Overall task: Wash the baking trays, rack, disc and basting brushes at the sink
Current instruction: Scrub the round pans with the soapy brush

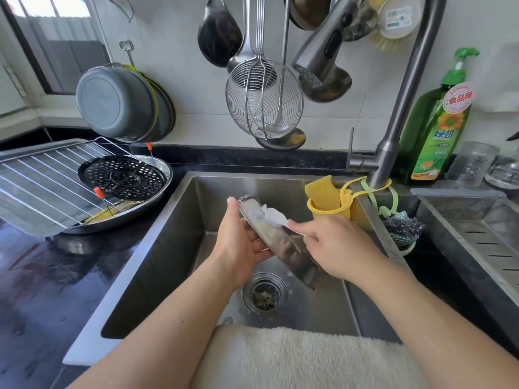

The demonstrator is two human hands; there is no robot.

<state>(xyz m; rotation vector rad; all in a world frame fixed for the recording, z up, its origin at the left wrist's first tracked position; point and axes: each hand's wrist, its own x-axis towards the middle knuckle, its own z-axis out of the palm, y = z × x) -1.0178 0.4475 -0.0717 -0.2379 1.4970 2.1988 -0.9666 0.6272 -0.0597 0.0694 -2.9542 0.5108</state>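
From the head camera, the left hand [241, 242] holds a steel baking tray [283, 245] tilted on edge over the steel sink [157, 248], its fingers curled under the tray's lower rim and the thumb up by the top corner. The right hand [334, 245] pinches the handle of a pale basting brush [271, 216], fingers closed on it, with the bristle end lying against the tray's inner face. What lies at the tray's top corner, something dark and glittery, is too blurred to name. The sink holds one round drain strainer [265, 294] with bits of scrap in it, just below the tray's low corner.

On the dark surface [36, 276] to the left sits a round steel pan [157, 192]. In it lies one black disc [122, 176] full of holes, and something yellow shows at its near edge. One wire rack [42, 178] with two orange tips leans across the pan and onto a flat tray [19, 153] behind it.

A yellow holder [331, 209] hangs at the tap's base with one yellow sponge [318, 189] standing in it; a steel scourer [404, 227] hangs just beside. One green soap bottle [438, 122] stands behind the tap [393, 113], with two clear glass jars [474, 164] to its right. A pale towel [295, 357] drapes over the sink's near edge.
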